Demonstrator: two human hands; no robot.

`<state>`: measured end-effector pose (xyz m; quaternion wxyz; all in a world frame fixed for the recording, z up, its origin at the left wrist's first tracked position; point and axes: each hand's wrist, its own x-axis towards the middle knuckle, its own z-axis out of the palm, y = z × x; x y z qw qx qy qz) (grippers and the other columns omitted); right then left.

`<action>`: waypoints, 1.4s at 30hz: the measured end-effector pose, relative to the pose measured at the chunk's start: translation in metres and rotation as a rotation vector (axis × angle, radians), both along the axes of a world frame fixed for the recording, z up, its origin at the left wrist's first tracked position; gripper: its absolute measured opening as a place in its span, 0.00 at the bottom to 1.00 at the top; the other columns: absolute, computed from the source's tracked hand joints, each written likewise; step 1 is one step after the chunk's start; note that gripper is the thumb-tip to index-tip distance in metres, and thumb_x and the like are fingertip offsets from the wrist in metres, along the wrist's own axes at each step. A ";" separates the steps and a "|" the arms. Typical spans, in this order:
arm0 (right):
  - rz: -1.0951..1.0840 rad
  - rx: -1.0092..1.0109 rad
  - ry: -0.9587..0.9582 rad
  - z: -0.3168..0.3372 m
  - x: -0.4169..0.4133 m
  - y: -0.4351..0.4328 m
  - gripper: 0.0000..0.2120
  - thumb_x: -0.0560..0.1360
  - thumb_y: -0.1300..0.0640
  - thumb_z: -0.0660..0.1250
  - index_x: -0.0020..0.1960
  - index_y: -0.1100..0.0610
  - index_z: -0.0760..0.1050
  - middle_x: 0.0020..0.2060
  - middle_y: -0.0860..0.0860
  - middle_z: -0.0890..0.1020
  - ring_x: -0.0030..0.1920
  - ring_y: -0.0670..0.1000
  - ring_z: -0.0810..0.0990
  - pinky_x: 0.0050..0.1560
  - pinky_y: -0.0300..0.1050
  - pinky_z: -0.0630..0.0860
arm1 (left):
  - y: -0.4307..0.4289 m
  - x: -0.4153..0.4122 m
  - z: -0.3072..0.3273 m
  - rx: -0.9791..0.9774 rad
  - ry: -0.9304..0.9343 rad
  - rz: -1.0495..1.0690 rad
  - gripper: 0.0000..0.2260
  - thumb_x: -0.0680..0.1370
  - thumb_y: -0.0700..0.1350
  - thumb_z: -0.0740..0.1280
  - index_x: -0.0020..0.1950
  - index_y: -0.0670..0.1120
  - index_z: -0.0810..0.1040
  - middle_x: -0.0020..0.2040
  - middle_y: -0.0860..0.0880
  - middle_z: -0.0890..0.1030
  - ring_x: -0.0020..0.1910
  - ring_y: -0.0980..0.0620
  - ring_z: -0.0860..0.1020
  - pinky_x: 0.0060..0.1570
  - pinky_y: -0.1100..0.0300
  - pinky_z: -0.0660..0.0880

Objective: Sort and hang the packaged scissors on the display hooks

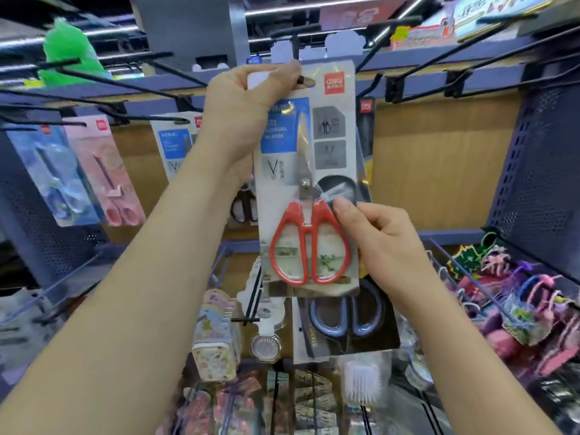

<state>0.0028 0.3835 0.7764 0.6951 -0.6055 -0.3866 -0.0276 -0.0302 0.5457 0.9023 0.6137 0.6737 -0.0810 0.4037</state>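
Observation:
A packaged pair of red-handled scissors (309, 183) is held upright in front of the display. My left hand (248, 98) pinches the card's top edge beside its hang hole, where a black hook tip (303, 79) shows. My right hand (376, 243) grips the card's right side by the handles, thumb on the front. Behind it is a larger pack of blue-handled scissors (345, 318); whether my right hand also holds it cannot be told. Hanging packs to the left include a blue pair (53, 174), a pink pair (106, 171) and a black-handled pair (241, 202).
Several bare black hooks (125, 86) jut out from the upper rail on the left, and more (455, 58) on the right. Perforated blue panels (539, 171) flank the bay. Lower hooks carry stationery (213, 337) and colourful trinkets (518, 306).

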 end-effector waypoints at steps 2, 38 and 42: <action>-0.017 -0.015 -0.025 -0.002 0.002 0.004 0.29 0.79 0.43 0.65 0.41 0.73 0.75 0.33 0.68 0.76 0.35 0.52 0.71 0.38 0.47 0.68 | 0.006 0.002 -0.001 0.013 0.038 0.037 0.06 0.77 0.42 0.71 0.40 0.43 0.83 0.37 0.49 0.85 0.37 0.51 0.83 0.41 0.55 0.80; 0.168 0.028 0.199 -0.038 -0.022 0.001 0.33 0.70 0.57 0.75 0.69 0.43 0.65 0.46 0.53 0.87 0.44 0.52 0.86 0.43 0.48 0.82 | -0.016 -0.055 -0.146 -0.125 0.193 0.243 0.10 0.80 0.47 0.66 0.59 0.44 0.79 0.54 0.42 0.83 0.53 0.44 0.82 0.48 0.51 0.81; 0.164 -0.014 0.159 -0.049 -0.038 0.024 0.28 0.73 0.57 0.75 0.68 0.44 0.67 0.45 0.55 0.86 0.43 0.54 0.85 0.46 0.53 0.82 | -0.009 -0.075 -0.164 -0.158 0.148 0.358 0.15 0.74 0.39 0.73 0.60 0.44 0.79 0.49 0.48 0.85 0.47 0.50 0.84 0.45 0.57 0.80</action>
